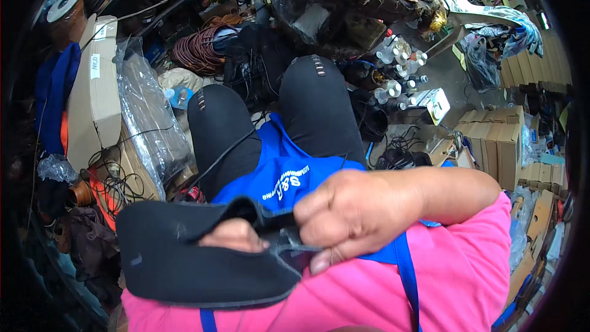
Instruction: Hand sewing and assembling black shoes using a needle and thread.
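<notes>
Fingers (319, 257) of the right hand (347, 212) curling together and pinching the near edge of the black cloth piece (196, 258), thumb pressing at its front. Fingers (236, 237) of the left hand (233, 235) poking out from under a fold of the same cloth piece, clamping it from beneath; most of that hand being hidden by the fabric. Lying low in the lap, the cloth piece spreading to the left of the right hand and covering part of a pink shirt (467, 270).

Just beyond the cloth piece, showing a blue apron (276, 172) over black trousers (313, 104), knees pointing away. Running across the left thigh above the cloth piece, a thin black cord (224, 157).

Farther left of the cloth piece, leaning a long cardboard box (92, 98) beside a clear plastic bag (150, 117). Far beyond the cloth piece, past the knees, resting a coil of brown wire (200, 49). Off to the right beyond it, standing a cluster of small bottles (396, 74), and farther right again a stack of cardboard boxes (498, 138).
</notes>
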Action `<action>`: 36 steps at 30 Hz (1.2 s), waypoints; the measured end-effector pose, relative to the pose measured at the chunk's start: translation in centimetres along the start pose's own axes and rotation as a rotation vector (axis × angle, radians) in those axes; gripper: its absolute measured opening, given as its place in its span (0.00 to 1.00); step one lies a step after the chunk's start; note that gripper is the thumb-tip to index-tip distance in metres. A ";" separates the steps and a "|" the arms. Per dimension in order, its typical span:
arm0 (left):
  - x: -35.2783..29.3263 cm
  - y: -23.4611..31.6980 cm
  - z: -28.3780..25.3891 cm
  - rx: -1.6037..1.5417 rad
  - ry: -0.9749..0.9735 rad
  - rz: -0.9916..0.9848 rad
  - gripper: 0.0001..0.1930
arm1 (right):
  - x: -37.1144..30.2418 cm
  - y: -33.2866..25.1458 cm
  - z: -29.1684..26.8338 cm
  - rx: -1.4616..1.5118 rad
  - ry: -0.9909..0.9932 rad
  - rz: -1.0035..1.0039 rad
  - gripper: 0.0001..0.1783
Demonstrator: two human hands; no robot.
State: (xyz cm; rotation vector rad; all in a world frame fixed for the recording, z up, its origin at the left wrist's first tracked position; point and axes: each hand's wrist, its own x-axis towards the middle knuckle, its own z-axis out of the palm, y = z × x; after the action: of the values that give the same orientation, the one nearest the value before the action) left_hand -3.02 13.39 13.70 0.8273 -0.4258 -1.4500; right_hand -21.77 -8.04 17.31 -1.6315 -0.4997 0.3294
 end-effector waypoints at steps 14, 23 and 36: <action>18.6 0.0 -4.3 -0.368 0.044 0.084 0.14 | 4.7 10.7 -8.7 0.151 0.921 0.196 0.14; 21.4 -1.1 -3.8 -0.443 0.133 -0.002 0.14 | 3.3 12.6 -10.4 0.180 0.997 0.272 0.14; 20.9 -3.2 -5.4 -0.559 0.178 -0.090 0.13 | 3.1 12.6 -9.3 0.282 0.871 0.367 0.13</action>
State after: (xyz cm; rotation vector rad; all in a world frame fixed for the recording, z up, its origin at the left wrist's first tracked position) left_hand 0.98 -5.27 3.18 0.5171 0.1547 -1.4618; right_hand -12.94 -15.35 6.26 -1.4156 0.4888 -0.0635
